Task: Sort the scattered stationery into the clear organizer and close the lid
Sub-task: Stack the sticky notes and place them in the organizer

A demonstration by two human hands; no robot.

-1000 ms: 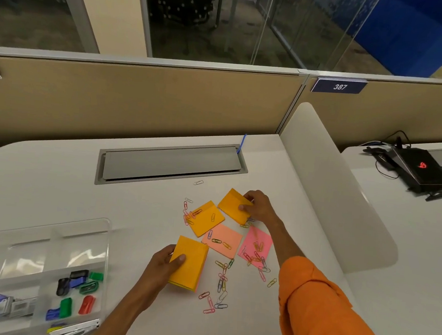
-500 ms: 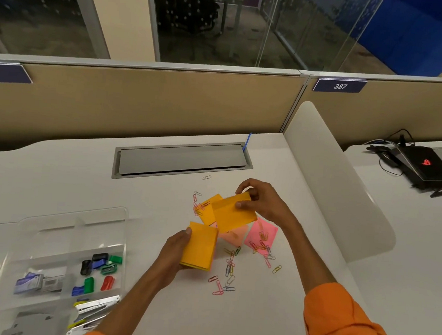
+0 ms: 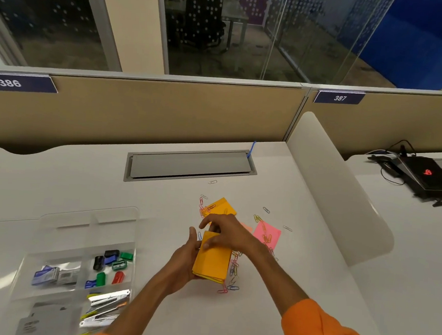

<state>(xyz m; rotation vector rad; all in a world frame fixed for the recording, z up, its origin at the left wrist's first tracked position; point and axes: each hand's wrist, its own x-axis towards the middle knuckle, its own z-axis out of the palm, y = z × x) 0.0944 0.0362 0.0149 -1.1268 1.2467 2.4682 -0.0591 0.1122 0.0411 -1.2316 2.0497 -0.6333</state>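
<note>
White tabletop (image 3: 54, 194) in a cubicle, beige partition behind tagged 386 and 387, grey cable hatch (image 3: 191, 165) set in toward the far edge. I note the clear organizer (image 3: 58, 241) by the near edge, at the left, lid open; clips, staples and staplers lie in its compartments. Left hand (image 3: 181, 259) grips the orange sticky-note stack (image 3: 212, 262) from the side, lifted just off the middle of the tabletop. Right hand (image 3: 228, 234) has its fingers curled over the stack's far end. Beyond the hands lies one orange pad (image 3: 222, 207); to the right, a pink note (image 3: 267, 234). Coloured paper clips (image 3: 232, 287) are scattered around them.
</note>
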